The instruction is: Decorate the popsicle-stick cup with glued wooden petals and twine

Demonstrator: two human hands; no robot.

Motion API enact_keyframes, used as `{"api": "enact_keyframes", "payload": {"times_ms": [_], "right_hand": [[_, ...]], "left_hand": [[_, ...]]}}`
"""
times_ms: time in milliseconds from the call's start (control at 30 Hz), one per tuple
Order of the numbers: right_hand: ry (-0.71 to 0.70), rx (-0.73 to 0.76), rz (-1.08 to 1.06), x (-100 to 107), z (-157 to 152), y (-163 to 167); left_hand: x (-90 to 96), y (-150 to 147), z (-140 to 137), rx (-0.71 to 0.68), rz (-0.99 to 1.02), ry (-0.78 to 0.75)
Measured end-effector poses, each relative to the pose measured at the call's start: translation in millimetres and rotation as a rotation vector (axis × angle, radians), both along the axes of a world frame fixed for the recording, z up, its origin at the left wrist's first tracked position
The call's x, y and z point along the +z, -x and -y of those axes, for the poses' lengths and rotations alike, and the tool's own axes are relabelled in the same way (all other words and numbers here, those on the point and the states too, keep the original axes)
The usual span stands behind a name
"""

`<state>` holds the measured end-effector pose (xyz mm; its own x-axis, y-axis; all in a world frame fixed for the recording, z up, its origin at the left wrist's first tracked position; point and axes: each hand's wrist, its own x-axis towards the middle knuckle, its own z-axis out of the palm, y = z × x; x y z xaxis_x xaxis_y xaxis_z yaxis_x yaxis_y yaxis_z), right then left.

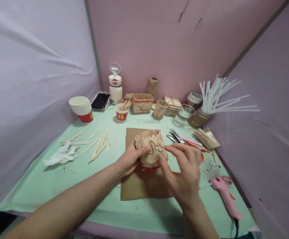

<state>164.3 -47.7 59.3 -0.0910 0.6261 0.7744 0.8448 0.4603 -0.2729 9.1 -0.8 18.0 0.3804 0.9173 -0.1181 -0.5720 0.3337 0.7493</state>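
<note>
A round cup point(150, 157) clad in jagged wooden slivers is held tilted above the brown cardboard sheet point(134, 189). It has a red band at its base and a raised twine-and-petal pattern on its front. My left hand point(131, 157) is closed round its left side, thumb across the front. At the pattern's right edge, the index finger and thumb of my right hand point(184, 169) rest apart against the cup. Whether a tiny piece lies between those fingertips cannot be made out.
Wooden slivers point(99, 146) and crumpled tissue point(61, 155) lie left. Scissors point(176, 136) and a pink glue gun point(225, 196) lie right. Behind are stacked paper cups point(82, 111), a wooden basket point(142, 104), a clear water cup point(182, 116) and a pot of white glue sticks point(200, 118).
</note>
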Motion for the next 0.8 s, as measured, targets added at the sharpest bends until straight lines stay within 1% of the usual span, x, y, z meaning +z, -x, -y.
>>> {"api": "enact_keyframes", "payload": {"times_ms": [67,133,400,467,633,800], "right_hand": [[0.015,0.000,-0.014,-3.3,-9.0,16.1],[0.020,-0.014,-0.024,-6.7,-13.3,21.3],[0.001,-0.076,-0.072,-11.1,-13.9,24.2],[-0.012,-0.084,-0.098,-11.9,-13.9,26.2],[-0.019,-0.097,-0.129,-12.6,-13.9,29.4],[-0.029,-0.116,-0.144,-12.5,-13.8,30.8]], "left_hand": [[2.0,-0.2,1.3,-0.008,-0.023,-0.003],[2.4,-0.4,1.9,-0.008,-0.046,0.004],[-3.6,-2.6,4.0,0.033,-0.074,0.052],[-4.4,-3.3,4.8,0.046,-0.090,0.047],[-5.6,-5.0,6.0,0.039,-0.115,-0.026],[-5.1,-5.5,7.7,0.103,-0.155,0.020]]}}
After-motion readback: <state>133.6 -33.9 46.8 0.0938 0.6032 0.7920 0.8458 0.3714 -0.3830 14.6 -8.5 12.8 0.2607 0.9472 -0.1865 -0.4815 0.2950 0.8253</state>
